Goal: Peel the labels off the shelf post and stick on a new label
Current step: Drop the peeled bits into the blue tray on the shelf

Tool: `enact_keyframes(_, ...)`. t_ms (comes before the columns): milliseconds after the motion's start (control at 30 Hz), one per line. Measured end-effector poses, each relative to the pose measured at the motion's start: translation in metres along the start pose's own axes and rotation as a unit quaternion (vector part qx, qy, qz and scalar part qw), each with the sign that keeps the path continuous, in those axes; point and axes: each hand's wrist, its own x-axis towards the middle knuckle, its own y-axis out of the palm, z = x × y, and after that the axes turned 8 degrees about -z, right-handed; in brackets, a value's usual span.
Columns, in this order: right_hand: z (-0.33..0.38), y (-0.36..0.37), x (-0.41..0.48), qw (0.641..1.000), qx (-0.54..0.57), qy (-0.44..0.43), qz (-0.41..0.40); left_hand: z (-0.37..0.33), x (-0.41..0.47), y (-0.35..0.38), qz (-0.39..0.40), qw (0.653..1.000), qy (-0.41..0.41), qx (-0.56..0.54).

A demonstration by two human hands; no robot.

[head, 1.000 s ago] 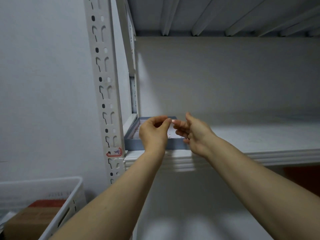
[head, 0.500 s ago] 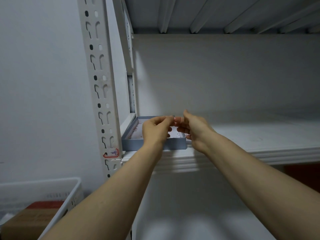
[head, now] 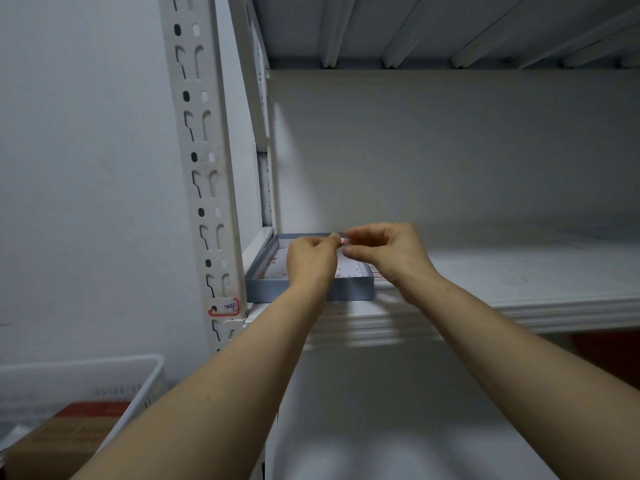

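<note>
A white slotted shelf post (head: 204, 161) rises at the left, with one red-bordered label (head: 225, 307) stuck low on its front face. A shallow grey-blue box (head: 349, 289) of label sheets lies on the shelf beside the post. Above the box my left hand (head: 311, 261) and my right hand (head: 388, 252) meet fingertip to fingertip. Between them they pinch a tiny red-edged label (head: 343, 241). Most of that label is hidden by the fingers.
The white shelf board (head: 519, 271) runs off to the right, and another shelf (head: 433, 26) closes the space overhead. A white plastic basket (head: 114, 379) with a cardboard box (head: 65, 434) inside stands at the lower left, against the wall.
My fingertips came together over the box and now pinch the small label. The view shifted slightly, so the post and box sit lower left in frame than before.
</note>
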Motion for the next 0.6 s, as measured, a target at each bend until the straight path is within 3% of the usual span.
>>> enact_keyframes(333, 0.002, 0.002, 0.001, 0.979, -0.163, -0.109, -0.051, -0.012, -0.004, -0.003, 0.032, 0.992, -0.094, -0.077)
enact_keyframes(467, 0.005, 0.003, 0.002, 0.974, -0.194, -0.102, -0.064, -0.014, -0.006, -0.004, 0.018, 0.997, -0.055, -0.055)
enact_keyframes(600, 0.012, 0.008, 0.006, 0.943, -0.327, -0.058, -0.033, -0.017, -0.01, -0.001, 0.022, 0.999, -0.012, -0.028)
